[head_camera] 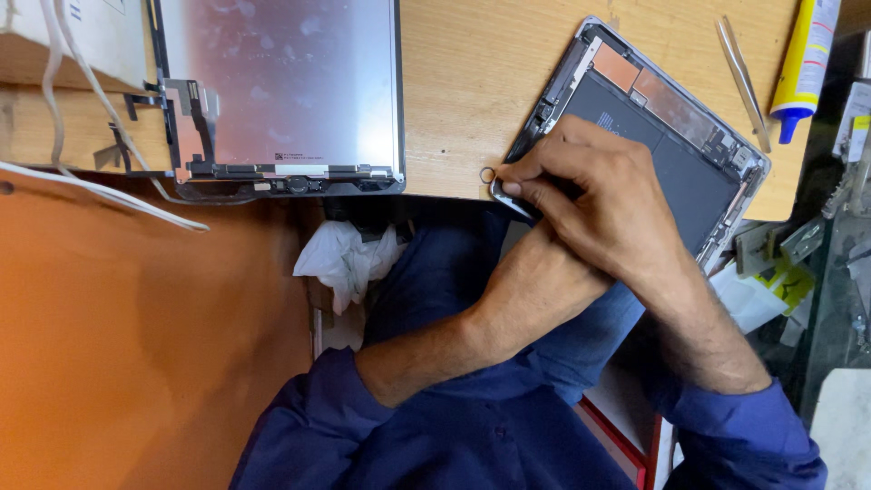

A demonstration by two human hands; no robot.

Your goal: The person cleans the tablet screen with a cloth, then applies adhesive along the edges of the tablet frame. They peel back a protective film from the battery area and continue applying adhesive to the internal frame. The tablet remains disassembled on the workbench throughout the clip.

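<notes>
An opened tablet housing (689,172) lies tilted on the wooden table (463,73), with its dark battery and copper-coloured parts showing. My right hand (599,200) rests on the housing's near-left corner, fingertips pinched together at the edge. My left hand (535,281) reaches in underneath it and is mostly covered, so its fingers cannot be seen. A small metal ring (487,174) lies on the table just left of my fingertips. The detached screen panel (281,82) lies face down at the left, flex cables along its near edge.
Metal tweezers (744,77) and a yellow glue tube with a blue tip (803,63) lie at the table's far right. A crumpled white tissue (345,259) sits below the table edge. White cables (91,191) cross the left side. Small parts clutter the right edge.
</notes>
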